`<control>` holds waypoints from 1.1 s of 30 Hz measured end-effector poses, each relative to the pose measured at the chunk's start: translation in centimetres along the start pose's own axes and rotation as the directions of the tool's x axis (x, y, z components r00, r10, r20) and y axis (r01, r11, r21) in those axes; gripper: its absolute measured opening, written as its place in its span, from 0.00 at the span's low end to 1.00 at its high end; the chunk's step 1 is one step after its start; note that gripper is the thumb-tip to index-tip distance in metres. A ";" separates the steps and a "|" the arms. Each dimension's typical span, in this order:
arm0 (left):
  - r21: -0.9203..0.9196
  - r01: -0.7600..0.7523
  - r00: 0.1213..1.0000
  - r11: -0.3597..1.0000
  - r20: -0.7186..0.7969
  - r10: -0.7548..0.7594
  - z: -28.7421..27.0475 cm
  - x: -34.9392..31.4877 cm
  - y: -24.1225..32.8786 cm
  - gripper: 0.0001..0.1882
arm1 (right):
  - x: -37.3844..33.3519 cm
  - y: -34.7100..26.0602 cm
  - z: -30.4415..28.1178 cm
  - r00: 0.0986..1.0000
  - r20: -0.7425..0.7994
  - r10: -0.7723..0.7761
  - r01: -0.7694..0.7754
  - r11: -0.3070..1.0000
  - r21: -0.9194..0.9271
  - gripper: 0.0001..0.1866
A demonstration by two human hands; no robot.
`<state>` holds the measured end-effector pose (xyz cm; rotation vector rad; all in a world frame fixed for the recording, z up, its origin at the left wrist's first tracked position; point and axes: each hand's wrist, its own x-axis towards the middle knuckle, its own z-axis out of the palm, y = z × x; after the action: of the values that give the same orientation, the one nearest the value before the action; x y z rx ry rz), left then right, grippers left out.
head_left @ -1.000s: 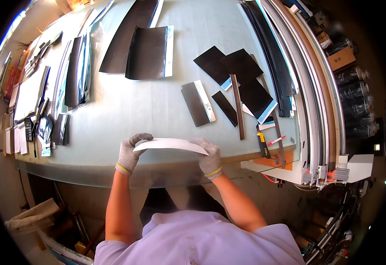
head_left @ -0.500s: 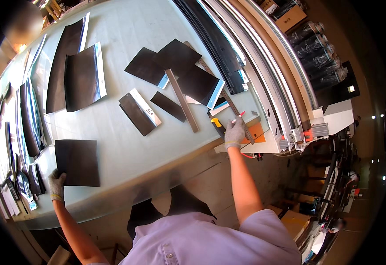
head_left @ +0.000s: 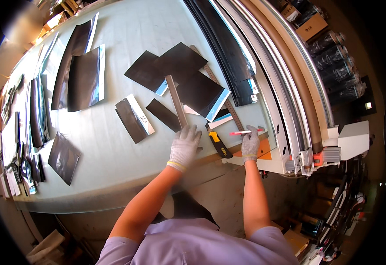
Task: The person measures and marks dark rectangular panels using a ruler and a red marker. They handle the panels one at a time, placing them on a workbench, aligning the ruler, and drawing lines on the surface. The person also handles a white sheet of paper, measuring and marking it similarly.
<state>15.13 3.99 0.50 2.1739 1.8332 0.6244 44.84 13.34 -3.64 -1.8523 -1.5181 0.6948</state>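
My left hand (head_left: pixel 185 145), in a grey knit glove, is at the lower end of a narrow flat bar (head_left: pixel 175 97). Its fingers and thumb are apart; I cannot tell whether the fingertips touch the bar. Gloved too, my right hand (head_left: pixel 250 145) closes on a red-and-white pen (head_left: pixel 241 132) by the table's near right corner. Between the hands lies a utility knife (head_left: pixel 218 143) with a yellow and black handle. Under and around the bar are dark sheets (head_left: pixel 198 95), a narrow dark strip (head_left: pixel 163 114) and a dark piece with a marked white edge (head_left: pixel 131 121).
A dark square sheet (head_left: pixel 64 159) lies on the left of the glass-like table (head_left: pixel 109 170). Larger curled sheets (head_left: pixel 85 81) and stacked strips (head_left: pixel 36 115) lie beyond it. A long ruler (head_left: pixel 230 106) slants beneath the sheets. Metal rollers (head_left: pixel 285 75) border the right side.
My left hand has let go of the square sheet, which lies turned and farther from the edge, and has crossed right to the bar. My right hand has shifted slightly, and the pen shows more fully.
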 end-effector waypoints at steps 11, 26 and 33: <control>0.133 0.232 0.972 0.963 -0.056 -0.227 0.4 -4.4 -1.5 0.38 | 7.3 -9.4 9.2 0.999 0.012 -0.032 0.032 0.999 0.008 0.11; -0.802 0.586 0.652 0.120 0.378 -0.657 -3.8 -6.6 3.2 0.14 | -15.2 -10.8 4.9 0.987 0.124 -0.104 0.030 0.869 0.493 0.10; -0.770 0.637 0.367 0.028 0.270 -0.890 -11.4 -17.9 -3.9 0.12 | -17.1 -11.0 9.0 0.887 0.282 -0.366 0.324 0.928 0.184 0.16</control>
<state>4.16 -13.87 5.80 0.2491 1.9127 1.1672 27.79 -0.68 -1.16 -1.3648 -1.8942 0.9197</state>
